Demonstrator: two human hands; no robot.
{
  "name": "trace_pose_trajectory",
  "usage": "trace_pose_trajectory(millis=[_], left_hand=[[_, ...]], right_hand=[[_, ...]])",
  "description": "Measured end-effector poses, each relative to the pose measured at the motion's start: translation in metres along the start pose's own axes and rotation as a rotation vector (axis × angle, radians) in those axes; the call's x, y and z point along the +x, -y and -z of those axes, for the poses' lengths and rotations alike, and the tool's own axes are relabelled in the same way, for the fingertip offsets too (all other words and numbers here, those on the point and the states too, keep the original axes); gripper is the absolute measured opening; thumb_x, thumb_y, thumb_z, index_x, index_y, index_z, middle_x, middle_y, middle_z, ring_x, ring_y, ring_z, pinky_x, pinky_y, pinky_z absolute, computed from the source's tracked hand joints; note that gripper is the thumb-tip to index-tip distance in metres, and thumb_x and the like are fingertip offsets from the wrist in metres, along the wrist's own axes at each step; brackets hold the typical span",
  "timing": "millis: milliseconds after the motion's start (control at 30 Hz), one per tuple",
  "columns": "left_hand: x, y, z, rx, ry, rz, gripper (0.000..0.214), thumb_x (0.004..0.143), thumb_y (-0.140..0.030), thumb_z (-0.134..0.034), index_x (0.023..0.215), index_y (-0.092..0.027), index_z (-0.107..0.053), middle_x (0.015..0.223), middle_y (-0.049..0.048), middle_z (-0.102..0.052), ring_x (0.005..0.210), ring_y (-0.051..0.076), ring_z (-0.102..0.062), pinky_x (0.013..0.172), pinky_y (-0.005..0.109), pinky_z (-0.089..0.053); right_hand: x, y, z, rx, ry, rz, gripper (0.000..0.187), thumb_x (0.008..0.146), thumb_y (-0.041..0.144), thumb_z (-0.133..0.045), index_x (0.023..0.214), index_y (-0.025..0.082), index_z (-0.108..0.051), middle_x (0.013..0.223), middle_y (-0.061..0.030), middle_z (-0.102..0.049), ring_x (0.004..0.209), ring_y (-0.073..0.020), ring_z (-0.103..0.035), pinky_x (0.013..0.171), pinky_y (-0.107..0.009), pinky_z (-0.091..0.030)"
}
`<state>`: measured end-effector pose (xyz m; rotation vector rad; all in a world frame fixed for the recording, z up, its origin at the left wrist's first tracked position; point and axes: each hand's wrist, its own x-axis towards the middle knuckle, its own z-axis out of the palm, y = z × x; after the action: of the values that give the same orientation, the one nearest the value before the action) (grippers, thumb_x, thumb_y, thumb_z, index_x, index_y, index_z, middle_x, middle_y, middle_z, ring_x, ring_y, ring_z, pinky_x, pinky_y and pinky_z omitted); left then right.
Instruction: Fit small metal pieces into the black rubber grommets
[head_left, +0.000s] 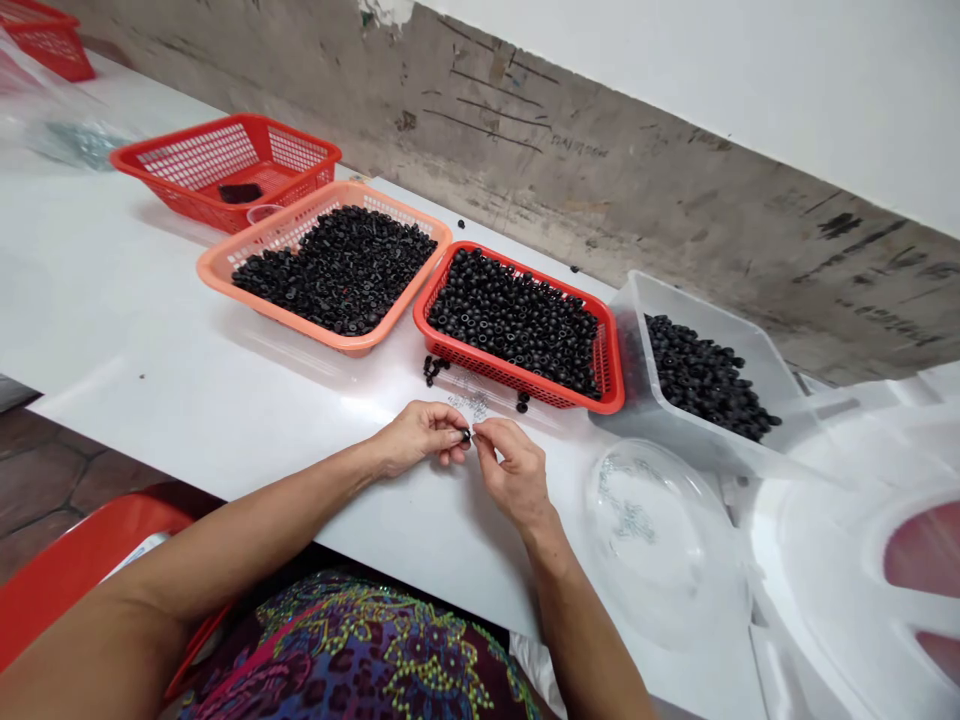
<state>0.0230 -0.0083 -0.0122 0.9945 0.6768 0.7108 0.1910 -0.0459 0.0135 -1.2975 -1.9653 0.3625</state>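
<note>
My left hand (417, 437) and my right hand (511, 470) meet over the white table (135, 330), fingertips pinched together on a small black bead (466, 436). Just beyond them lies a little scatter of small clear or metal parts (472, 403), with a few loose black beads (433, 368) on the table in front of the red basket (609, 375). That basket is full of black beads. What the right fingers hold besides the bead is too small to make out.
An orange basket (214, 268) of black ring-shaped parts sits left of the red one. A further red basket (142, 170), nearly bare, stands behind it. A clear tub (750, 345) of black beads is at right. A clear bowl (660, 540) holds small metal parts.
</note>
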Motion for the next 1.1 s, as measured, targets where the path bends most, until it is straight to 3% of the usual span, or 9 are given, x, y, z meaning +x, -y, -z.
trace_pose_trajectory(millis=[200,400,467,600,700,800,933,1100], left_hand=[[0.000,-0.003,-0.002,-0.005,-0.023,-0.006,0.023,0.073,-0.028,-0.067,0.086,-0.010,-0.061,0.066,0.0051,-0.066,0.053,0.010,-0.058,0.053,0.023,-0.045],[-0.001,-0.004,-0.003,-0.075,-0.045,0.018,0.024,0.072,-0.026,-0.069,0.086,-0.009,-0.059,0.065,0.0058,-0.066,0.054,0.011,-0.060,0.053,0.023,-0.046],[0.000,-0.004,-0.003,-0.129,-0.083,0.041,0.024,0.071,-0.024,-0.070,0.086,-0.010,-0.058,0.069,0.0068,-0.067,0.056,0.012,-0.062,0.051,0.022,-0.045],[0.001,-0.006,0.000,-0.210,-0.175,0.072,0.019,0.071,-0.018,-0.068,0.085,-0.010,-0.057,0.073,0.0077,-0.067,0.055,0.012,-0.062,0.050,0.021,-0.044],[0.001,-0.009,0.003,-0.241,-0.202,0.095,0.015,0.072,-0.014,-0.066,0.084,-0.009,-0.057,0.072,0.0079,-0.067,0.053,0.011,-0.061,0.049,0.020,-0.043],[0.000,-0.012,0.006,-0.258,-0.222,0.085,0.014,0.072,-0.012,-0.065,0.084,-0.009,-0.057,0.072,0.0079,-0.067,0.052,0.010,-0.061,0.047,0.020,-0.042],[-0.001,-0.014,0.008,-0.269,-0.248,0.055,0.015,0.072,-0.012,-0.066,0.084,-0.010,-0.058,0.071,0.0071,-0.067,0.052,0.010,-0.061,0.050,0.021,-0.045],[-0.001,-0.012,0.009,-0.255,-0.238,0.059,0.016,0.072,-0.014,-0.068,0.084,-0.009,-0.058,0.072,0.0075,-0.067,0.053,0.011,-0.061,0.049,0.021,-0.044]], right_hand=[[-0.002,0.003,-0.003,-0.051,0.026,0.059,0.020,0.086,0.014,-0.043,0.087,0.020,-0.063,0.079,-0.0051,-0.064,0.077,-0.0159,-0.059,0.071,-0.029,-0.050],[-0.002,0.002,-0.002,-0.013,0.009,0.076,0.017,0.085,0.018,-0.049,0.089,0.020,-0.065,0.088,-0.0070,-0.064,0.079,-0.0157,-0.060,0.070,-0.028,-0.051],[0.000,-0.006,0.008,-0.027,-0.076,0.004,0.016,0.084,0.021,-0.051,0.089,0.020,-0.066,0.089,-0.0075,-0.065,0.080,-0.0171,-0.061,0.073,-0.030,-0.051],[0.006,-0.036,0.033,-0.164,-0.293,-0.339,0.020,0.081,0.028,-0.050,0.087,0.017,-0.066,0.083,-0.0074,-0.066,0.076,-0.0196,-0.060,0.074,-0.033,-0.048],[0.007,-0.060,0.045,-0.289,-0.144,-0.520,0.022,0.075,0.028,-0.051,0.082,0.016,-0.068,0.073,-0.0064,-0.065,0.067,-0.0198,-0.058,0.069,-0.033,-0.046],[0.005,-0.074,0.048,-0.452,0.006,-0.589,0.024,0.072,0.024,-0.049,0.084,0.015,-0.068,0.069,-0.0065,-0.063,0.065,-0.0204,-0.057,0.068,-0.034,-0.044],[0.000,-0.084,0.045,-0.662,0.121,-0.567,0.025,0.072,0.017,-0.046,0.085,0.013,-0.067,0.075,-0.0106,-0.061,0.069,-0.0218,-0.056,0.069,-0.033,-0.042],[0.000,-0.084,0.034,-0.649,0.176,-0.513,0.024,0.072,0.010,-0.043,0.077,0.014,-0.066,0.075,-0.0109,-0.060,0.067,-0.0211,-0.055,0.070,-0.032,-0.041]])
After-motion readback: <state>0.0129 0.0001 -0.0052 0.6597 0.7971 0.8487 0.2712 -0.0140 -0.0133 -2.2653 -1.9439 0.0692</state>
